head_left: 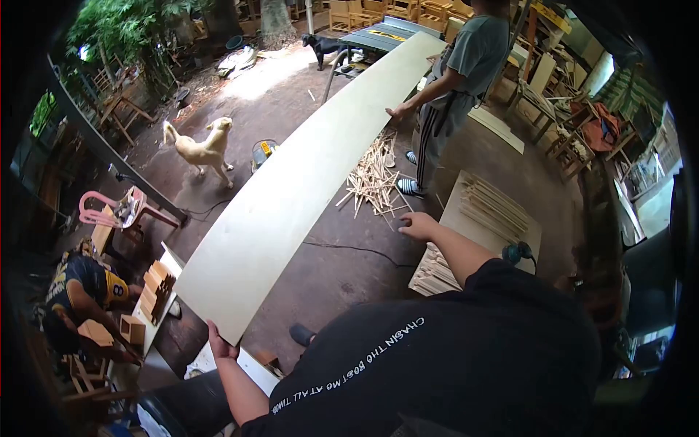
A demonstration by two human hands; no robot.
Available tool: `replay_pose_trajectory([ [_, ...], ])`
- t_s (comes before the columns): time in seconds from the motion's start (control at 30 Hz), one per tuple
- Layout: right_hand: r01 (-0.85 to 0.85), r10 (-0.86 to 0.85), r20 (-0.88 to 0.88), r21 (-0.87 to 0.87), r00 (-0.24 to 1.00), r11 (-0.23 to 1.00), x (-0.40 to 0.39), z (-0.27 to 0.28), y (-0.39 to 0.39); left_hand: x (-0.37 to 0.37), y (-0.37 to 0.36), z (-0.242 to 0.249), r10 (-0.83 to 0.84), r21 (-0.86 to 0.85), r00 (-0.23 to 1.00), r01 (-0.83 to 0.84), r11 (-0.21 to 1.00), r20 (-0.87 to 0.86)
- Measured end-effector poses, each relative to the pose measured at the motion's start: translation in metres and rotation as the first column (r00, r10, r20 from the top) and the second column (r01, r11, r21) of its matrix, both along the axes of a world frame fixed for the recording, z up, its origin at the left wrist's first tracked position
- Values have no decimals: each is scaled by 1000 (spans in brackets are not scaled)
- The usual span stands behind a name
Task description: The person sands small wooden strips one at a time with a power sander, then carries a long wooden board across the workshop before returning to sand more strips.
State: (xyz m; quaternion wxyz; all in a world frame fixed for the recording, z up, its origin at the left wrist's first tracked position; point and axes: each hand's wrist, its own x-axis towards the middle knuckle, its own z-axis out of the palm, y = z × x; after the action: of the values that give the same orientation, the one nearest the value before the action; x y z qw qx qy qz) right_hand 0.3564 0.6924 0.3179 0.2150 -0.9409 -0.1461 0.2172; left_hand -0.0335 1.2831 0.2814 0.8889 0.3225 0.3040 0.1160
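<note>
A long pale wooden panel (291,182) stretches from the lower left up to the top right. My left hand (222,344) grips its near lower corner, thumb on the upper face. A co-worker in a grey shirt (477,54) holds the far end with both hands, beside a table saw (371,36). Away from the panel, my right hand (416,226) hangs in the air with its fingers curled; whether anything is inside them I cannot make out. Below it lie bundled wooden strips (435,271), and beyond it a loose pile of thin sticks (373,175).
A tan dog (204,151) stands left of the panel; a black dog (320,49) is near the saw. Another person (84,291) bends over wooden blocks (156,288) at lower left. A cable (357,250) crosses the floor. At right, a sander (515,251) rests by stacked strips.
</note>
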Motion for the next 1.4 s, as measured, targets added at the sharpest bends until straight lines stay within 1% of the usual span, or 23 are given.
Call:
replay_pose_trajectory([
  [0.03,10,-10,10,25,1000,1000,7,-3,21,9,5,16,-22,32,994,18,999,111],
  [0.1,24,-26,23,65,999,998,9,-9,58,22,29,26,-37,99,998,32,995,52],
  [0.2,43,-40,-26,133,999,990,-13,-9,116,37,75,-4,-117,219,990,132,967,-82],
  [0.23,53,-47,-41,139,998,989,-21,-13,134,40,77,0,-69,170,995,80,982,-69],
  [0.3,74,-63,-79,141,995,987,-44,-24,162,40,84,-3,-80,155,996,86,984,-46],
  [0.37,27,-19,-81,99,997,995,-54,-37,181,44,88,12,-125,84,992,126,988,-11],
  [0.4,17,-9,-103,76,995,997,-60,-33,190,44,90,20,-141,48,990,141,989,2],
  [0.43,3,4,-130,55,991,999,-65,-32,199,45,94,23,-136,63,991,135,989,6],
  [0.57,47,-40,-104,67,994,997,-60,-38,219,56,104,43,-99,137,995,99,986,-9],
  [0.7,107,-91,-104,165,990,981,-40,-22,238,73,124,48,-49,154,999,48,987,3],
  [0.73,124,-104,-108,194,989,973,-34,-16,242,78,126,57,-61,160,998,58,985,11],
  [0.83,164,-130,-123,322,984,932,-3,-23,248,87,132,75,-25,205,1000,24,978,4],
  [0.9,297,-194,-281,392,940,871,16,-7,261,92,144,70,-12,232,1000,16,973,-21],
  [0.97,424,-233,-402,495,886,759,39,-19,268,93,154,64,-8,232,997,25,972,-72],
  [1.03,556,-258,-532,534,807,637,56,-15,278,96,157,65,-10,225,996,30,974,-88],
  [1.07,569,-264,-542,529,798,630,63,-9,283,98,158,66,-11,220,996,29,975,-84],
  [1.17,682,-305,-626,548,718,484,90,3,302,97,162,66,-37,211,996,53,976,-75],
  [1.2,717,-292,-666,550,686,428,107,-6,305,97,160,69,-40,217,996,57,975,-78],
  [1.23,749,-275,-705,550,654,371,118,-8,311,96,161,71,-43,226,996,60,972,-81],
  [1.27,809,-313,-747,523,586,267,129,-9,319,95,164,64,-47,217,996,62,974,-76],
  [1.3,834,-290,-782,522,552,178,154,-36,318,94,167,58,-57,225,996,71,972,-68],
  [1.37,826,-239,-792,551,562,114,158,-20,334,93,172,51,-84,207,994,97,974,-68],
  [1.4,828,-274,-786,555,555,84,157,-24,342,94,174,50,-82,212,994,95,973,-67],
])
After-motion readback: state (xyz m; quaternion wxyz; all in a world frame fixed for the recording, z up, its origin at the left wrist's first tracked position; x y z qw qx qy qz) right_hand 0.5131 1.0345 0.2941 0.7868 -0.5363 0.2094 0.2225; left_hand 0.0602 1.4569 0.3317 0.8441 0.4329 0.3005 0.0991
